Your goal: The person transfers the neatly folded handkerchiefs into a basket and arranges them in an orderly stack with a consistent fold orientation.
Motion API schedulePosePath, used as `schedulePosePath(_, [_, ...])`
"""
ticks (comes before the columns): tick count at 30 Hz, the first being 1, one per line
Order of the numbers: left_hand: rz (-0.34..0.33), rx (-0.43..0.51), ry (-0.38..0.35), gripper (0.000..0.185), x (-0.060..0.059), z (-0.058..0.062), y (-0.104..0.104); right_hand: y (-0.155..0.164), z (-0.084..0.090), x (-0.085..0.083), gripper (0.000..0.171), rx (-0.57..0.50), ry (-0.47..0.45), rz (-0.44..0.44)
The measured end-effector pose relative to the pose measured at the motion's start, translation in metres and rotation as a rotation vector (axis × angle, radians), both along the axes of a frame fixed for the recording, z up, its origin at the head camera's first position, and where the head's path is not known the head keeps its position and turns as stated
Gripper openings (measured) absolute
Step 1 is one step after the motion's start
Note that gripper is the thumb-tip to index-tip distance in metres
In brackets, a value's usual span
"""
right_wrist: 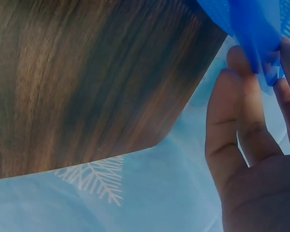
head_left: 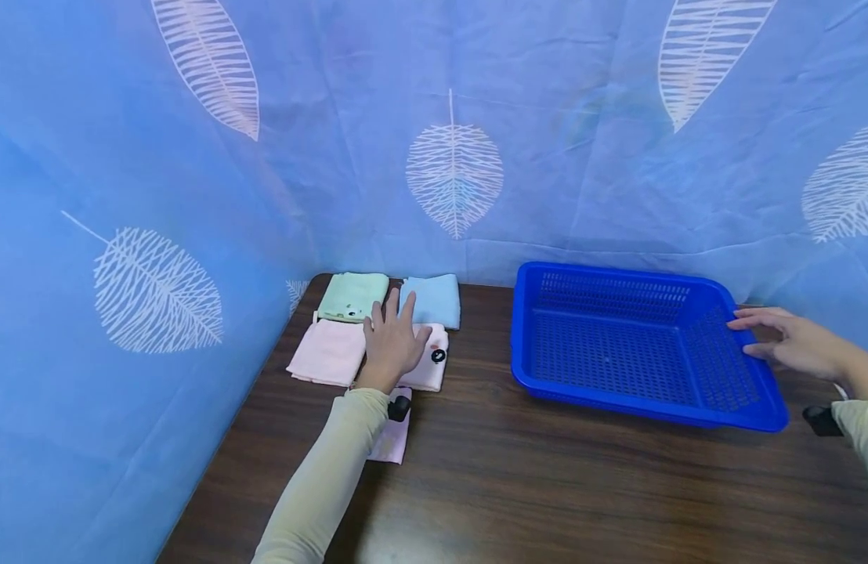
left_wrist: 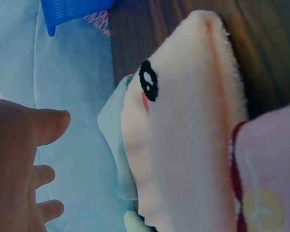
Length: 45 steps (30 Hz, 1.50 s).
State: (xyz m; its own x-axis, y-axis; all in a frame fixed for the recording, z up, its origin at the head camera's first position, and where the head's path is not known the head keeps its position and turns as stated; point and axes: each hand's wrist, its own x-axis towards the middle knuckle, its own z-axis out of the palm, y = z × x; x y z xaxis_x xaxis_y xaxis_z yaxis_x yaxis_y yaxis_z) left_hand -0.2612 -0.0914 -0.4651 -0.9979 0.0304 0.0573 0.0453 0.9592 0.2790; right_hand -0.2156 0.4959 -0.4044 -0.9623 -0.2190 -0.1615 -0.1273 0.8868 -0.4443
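My left hand (head_left: 395, 345) is over a group of small folded towels, fingers spread, holding nothing. Under and beside it are a white towel (head_left: 427, 372) with a black eye pattern, a pink towel (head_left: 328, 352), a green towel (head_left: 354, 296) and a light blue towel (head_left: 437, 301). A lilac towel (head_left: 392, 442) is partly hidden by my left wrist. In the left wrist view, the white towel (left_wrist: 188, 121) appears close, apart from the fingers. With fingers and thumb, my right hand (head_left: 801, 341) grips the right rim of a blue plastic basket (head_left: 617, 403); the right wrist view shows this rim (right_wrist: 253, 29) too.
The basket stands on a dark wooden table (head_left: 476, 470), right of the towels, and nothing is seen inside it. A blue curtain (head_left: 363, 157) with white leaf prints hangs along the table's back and left edges.
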Motion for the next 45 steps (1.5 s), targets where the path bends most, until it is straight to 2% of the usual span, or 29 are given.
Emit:
schedulePosePath(7, [0.006, 0.008, 0.014, 0.071, 0.007, -0.002, -0.001, 0.003, -0.006, 0.006, 0.049, -0.042, -0.050, -0.064])
schedulePosePath(11, [0.012, 0.000, 0.023, 0.074, 0.010, -0.004, -0.003, 0.004, -0.007, 0.006, 0.053, -0.034, -0.039, -0.074])
schedulePosePath(17, [0.027, 0.017, 0.015, 0.071, 0.013, -0.013, -0.003, 0.007, -0.010, 0.008, 0.057, -0.029, -0.043, -0.086])
schedulePosePath(25, [0.061, 0.015, -0.019, 0.061, 0.017, -0.024, -0.005, 0.005, -0.014, 0.010, 0.054, -0.036, -0.020, -0.070])
schedulePosePath(30, [0.072, 0.037, -0.010, 0.052, 0.020, -0.029, -0.008, 0.001, -0.011, 0.009, 0.052, -0.026, -0.021, -0.066])
schedulePosePath(37, [0.097, 0.054, -0.017, 0.055, 0.019, -0.037, -0.012, 0.000, -0.018, 0.014, 0.048, -0.063, 0.031, -0.075])
schedulePosePath(45, [0.146, 0.075, -0.018, 0.058, 0.021, -0.036, -0.016, -0.001, -0.013, 0.011, 0.046, -0.046, -0.002, -0.047])
